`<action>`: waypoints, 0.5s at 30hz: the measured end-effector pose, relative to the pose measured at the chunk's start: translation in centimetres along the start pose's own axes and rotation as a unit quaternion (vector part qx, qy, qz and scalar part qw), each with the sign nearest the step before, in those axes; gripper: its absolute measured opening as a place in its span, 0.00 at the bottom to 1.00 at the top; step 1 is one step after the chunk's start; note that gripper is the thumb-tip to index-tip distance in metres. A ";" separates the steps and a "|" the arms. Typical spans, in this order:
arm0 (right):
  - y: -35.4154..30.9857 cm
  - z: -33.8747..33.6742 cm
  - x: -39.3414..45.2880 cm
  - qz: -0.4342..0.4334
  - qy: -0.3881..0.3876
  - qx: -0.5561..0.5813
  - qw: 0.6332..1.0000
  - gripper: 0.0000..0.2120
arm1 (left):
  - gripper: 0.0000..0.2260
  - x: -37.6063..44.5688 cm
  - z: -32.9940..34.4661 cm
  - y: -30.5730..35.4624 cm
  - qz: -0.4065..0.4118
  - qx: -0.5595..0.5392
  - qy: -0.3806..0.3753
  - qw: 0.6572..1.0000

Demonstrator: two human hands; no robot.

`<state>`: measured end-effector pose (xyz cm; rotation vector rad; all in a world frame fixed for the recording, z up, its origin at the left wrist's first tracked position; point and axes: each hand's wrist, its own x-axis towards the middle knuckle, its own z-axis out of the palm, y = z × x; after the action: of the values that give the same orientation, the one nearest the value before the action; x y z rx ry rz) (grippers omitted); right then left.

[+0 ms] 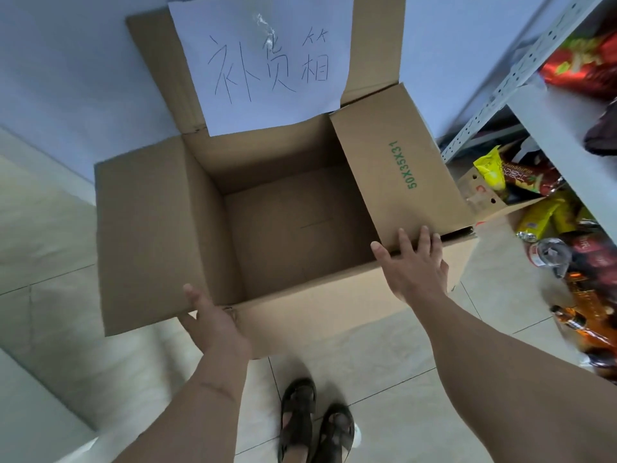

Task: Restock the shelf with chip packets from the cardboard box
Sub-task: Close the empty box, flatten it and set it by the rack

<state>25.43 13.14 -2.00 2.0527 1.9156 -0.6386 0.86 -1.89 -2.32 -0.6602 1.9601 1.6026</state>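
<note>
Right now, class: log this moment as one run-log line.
box: open, no packets visible | left hand: on left flap | right hand: on right flap | shelf: stocked

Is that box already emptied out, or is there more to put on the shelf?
The cardboard box looks empty: only its bare bottom shows, so the unloading seems done. Right now the left hand touches the left flap and the right hand lies flat on the right flap. Snack packets sit on the shelf at the right. Probably only closing or removing the box remains.
</note>
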 end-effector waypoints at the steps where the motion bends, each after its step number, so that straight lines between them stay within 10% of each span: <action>1: 0.0 0.0 -0.1 0.000 0.001 0.001 1.000 0.41 | 0.28 0.0 -0.2 0.1 0.040 0.006 -0.006 0.999; 8: 0.3 0.2 -0.8 -0.032 0.014 0.005 0.999 0.39 | 0.31 -0.4 -3.5 -0.4 0.208 0.228 -0.147 0.940; 15: 0.9 0.2 -1.3 -0.054 0.016 0.084 0.995 0.36 | 0.39 1.2 -5.3 0.1 0.304 0.436 -0.294 0.795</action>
<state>26.29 11.82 -1.65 2.0792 2.0668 -0.8243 -0.59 -7.09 -2.18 0.8135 2.1561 0.7932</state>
